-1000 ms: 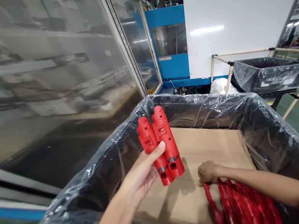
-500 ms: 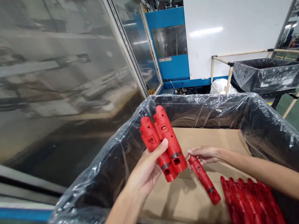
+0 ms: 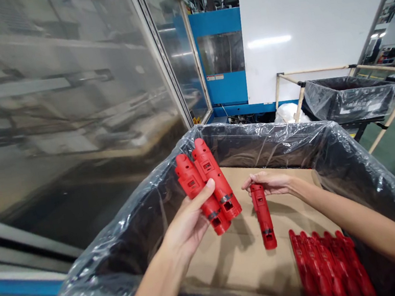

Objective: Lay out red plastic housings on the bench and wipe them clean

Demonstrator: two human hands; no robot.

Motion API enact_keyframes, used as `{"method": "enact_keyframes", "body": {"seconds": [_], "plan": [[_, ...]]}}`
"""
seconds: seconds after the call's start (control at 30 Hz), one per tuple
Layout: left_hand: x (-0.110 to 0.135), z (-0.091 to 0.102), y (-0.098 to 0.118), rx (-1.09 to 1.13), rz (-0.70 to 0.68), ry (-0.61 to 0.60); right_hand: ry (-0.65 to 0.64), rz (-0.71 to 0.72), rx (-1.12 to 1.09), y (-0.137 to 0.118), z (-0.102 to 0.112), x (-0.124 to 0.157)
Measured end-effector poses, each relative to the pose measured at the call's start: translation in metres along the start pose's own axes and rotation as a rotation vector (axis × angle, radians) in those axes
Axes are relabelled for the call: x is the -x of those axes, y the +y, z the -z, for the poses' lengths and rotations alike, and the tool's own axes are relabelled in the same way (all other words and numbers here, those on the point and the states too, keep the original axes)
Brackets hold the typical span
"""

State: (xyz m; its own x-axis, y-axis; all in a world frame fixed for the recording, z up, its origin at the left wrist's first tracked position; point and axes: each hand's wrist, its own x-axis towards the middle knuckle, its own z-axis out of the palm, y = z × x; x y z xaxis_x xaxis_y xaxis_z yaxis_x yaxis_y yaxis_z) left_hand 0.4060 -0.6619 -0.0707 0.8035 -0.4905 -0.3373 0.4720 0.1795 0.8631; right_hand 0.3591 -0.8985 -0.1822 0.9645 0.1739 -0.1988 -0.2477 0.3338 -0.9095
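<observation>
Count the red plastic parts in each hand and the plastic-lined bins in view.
Tubular red plastic parts in the left hand: 2
Tubular red plastic part in the right hand: 1
Black bins lined with clear plastic film, front and rear: 2
Total: 5

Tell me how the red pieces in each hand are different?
The left hand grips two red plastic parts side by side; the right hand holds one red plastic part. The left hand's parts lean sideways; the right hand's part hangs nearly straight. Both have a dark band.
</observation>
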Motion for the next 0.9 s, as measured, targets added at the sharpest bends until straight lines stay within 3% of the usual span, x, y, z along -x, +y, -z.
{"method": "enact_keyframes", "body": {"seconds": [0.43,0.57,0.7,0.9], "plan": [[-0.002,0.004,-0.002,0.002,-0.017,-0.003,0.172,0.15,0.005,-0.012,-0.003,-0.001],[0.001,0.005,-0.002,-0.03,-0.014,-0.047,0.187,0.307,0.055,-0.05,-0.024,0.008],[0.005,0.008,-0.003,-0.073,-0.008,-0.161,0.118,0.449,0.133,-0.089,-0.056,0.032],[0.01,0.008,-0.004,-0.168,-0.026,-0.378,0.083,0.503,0.182,-0.108,-0.082,0.054]]}}
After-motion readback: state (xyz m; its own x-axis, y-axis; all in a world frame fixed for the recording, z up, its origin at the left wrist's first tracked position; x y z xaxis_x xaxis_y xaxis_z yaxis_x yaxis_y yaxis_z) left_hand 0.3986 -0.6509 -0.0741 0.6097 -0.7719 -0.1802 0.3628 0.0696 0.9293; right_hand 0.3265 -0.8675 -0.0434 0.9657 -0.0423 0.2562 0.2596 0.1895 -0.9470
